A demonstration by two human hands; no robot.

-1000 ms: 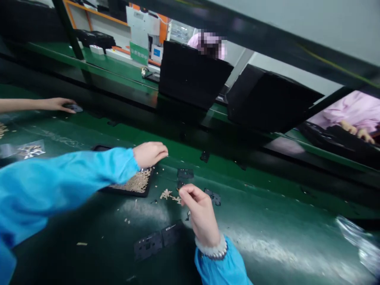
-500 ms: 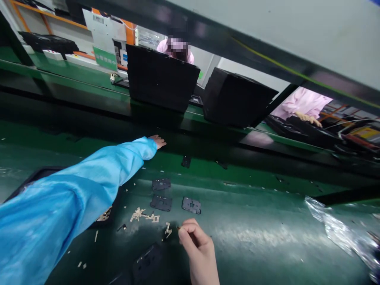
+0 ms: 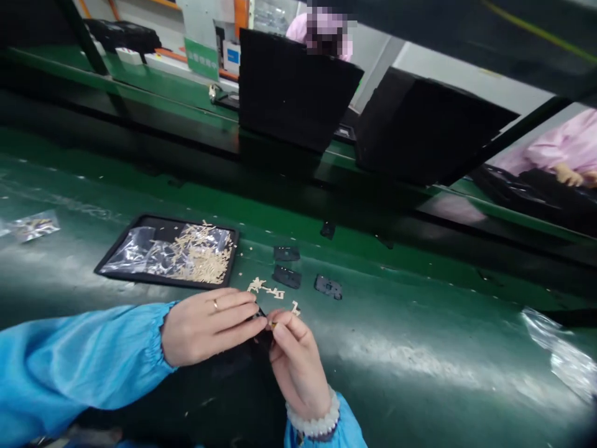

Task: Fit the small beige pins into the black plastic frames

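My left hand (image 3: 212,326), in a blue sleeve, reaches across with its fingers together and its thumb hidden; a thin black piece (image 3: 262,310) shows at its fingertips, mostly covered. Touching those fingertips, my right hand (image 3: 298,358) pinches a small yellowish piece (image 3: 273,325) between thumb and forefinger. Just beyond the hands lie a loose pile of small beige pieces (image 3: 256,284) and another beige piece (image 3: 295,307). Several flat black plastic plates lie farther off, among them one plate (image 3: 286,277) and a plate with a cut-out (image 3: 328,287).
A black tray (image 3: 105,264) on the left holds beige pieces and clear bags. Clear plastic film (image 3: 566,358) lies on the green bench (image 3: 420,311) at right. Large black panels (image 3: 296,93) stand behind a raised ledge. Two people in pink are beyond.
My left hand has come back from the far side of the bench to meet my right hand at its fingertips. The view has shifted, uncovering the tray. My right hand keeps its pinch.
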